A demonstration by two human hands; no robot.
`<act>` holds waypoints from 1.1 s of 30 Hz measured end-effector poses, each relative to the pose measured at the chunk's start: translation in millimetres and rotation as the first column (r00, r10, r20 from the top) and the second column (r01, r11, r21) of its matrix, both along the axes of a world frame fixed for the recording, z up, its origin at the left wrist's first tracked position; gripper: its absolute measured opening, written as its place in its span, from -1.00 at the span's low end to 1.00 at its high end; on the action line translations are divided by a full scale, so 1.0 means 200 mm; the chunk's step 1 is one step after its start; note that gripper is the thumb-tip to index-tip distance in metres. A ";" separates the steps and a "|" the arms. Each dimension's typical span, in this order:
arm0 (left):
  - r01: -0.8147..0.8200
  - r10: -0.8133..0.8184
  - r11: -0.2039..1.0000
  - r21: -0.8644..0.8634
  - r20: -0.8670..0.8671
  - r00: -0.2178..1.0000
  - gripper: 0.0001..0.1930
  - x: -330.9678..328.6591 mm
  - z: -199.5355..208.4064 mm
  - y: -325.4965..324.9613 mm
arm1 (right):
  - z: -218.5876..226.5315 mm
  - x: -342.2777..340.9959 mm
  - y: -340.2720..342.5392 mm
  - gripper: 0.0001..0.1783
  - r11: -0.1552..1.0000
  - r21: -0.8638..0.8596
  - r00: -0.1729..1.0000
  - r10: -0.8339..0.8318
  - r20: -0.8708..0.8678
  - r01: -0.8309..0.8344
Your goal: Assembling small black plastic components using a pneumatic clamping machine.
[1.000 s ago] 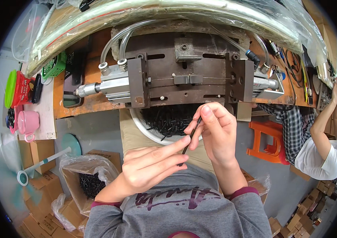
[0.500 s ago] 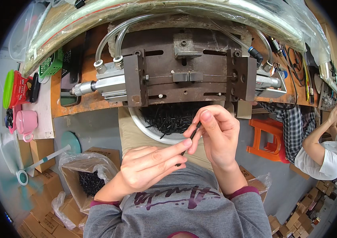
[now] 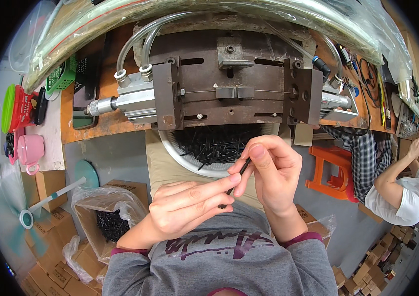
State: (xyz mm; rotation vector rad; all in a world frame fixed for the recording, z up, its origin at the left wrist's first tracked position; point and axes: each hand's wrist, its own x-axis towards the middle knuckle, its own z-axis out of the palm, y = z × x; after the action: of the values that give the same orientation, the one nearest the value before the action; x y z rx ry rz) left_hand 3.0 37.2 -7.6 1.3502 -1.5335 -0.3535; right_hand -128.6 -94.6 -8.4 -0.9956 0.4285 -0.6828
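My count

I had one left hand, one right hand and one black rod; I counted two metal cylinders, one white basin, one orange stool, one pink cup and one co-worker.

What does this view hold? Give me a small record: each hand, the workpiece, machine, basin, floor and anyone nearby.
Left hand: holding the workpiece's lower part
Right hand: pinching its upper end
Workpiece: thin black rod, slanted
Machine: brown metal fixture between two silver cylinders
Basin: white basin of loose black pieces, below the fixture
Floor: orange stool at right; plastic-lined carton at left
Nearby: white-shirted co-worker, far right
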 end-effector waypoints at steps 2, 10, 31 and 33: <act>0.000 0.000 1.000 0.001 -0.009 1.000 -0.75 0.00 0.00 0.00 | 0.00 0.00 0.00 -0.84 1.000 0.006 1.000 0.003 -0.007 -0.003; 0.007 -0.006 1.000 0.030 -0.036 0.999 -0.74 -0.01 0.01 0.00 | 0.01 -0.02 0.00 -0.84 1.000 0.017 0.999 0.025 -0.022 -0.024; -0.196 0.205 0.978 -0.068 0.172 0.964 -0.68 0.07 0.12 -0.12 | 0.26 0.03 -0.19 -0.82 0.924 -0.350 0.904 -0.015 -0.428 -0.151; -0.271 0.283 0.959 -0.084 0.197 0.939 -0.68 0.08 0.12 -0.17 | 0.37 0.10 -0.25 -0.84 0.758 -0.652 0.909 -0.275 -0.314 0.004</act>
State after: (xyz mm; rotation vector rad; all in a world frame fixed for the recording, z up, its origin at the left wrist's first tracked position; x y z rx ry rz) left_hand 18.7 3.7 17.1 1.5731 -1.4812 0.0083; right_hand -109.4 -144.3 66.0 -1.7942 0.6500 -0.7887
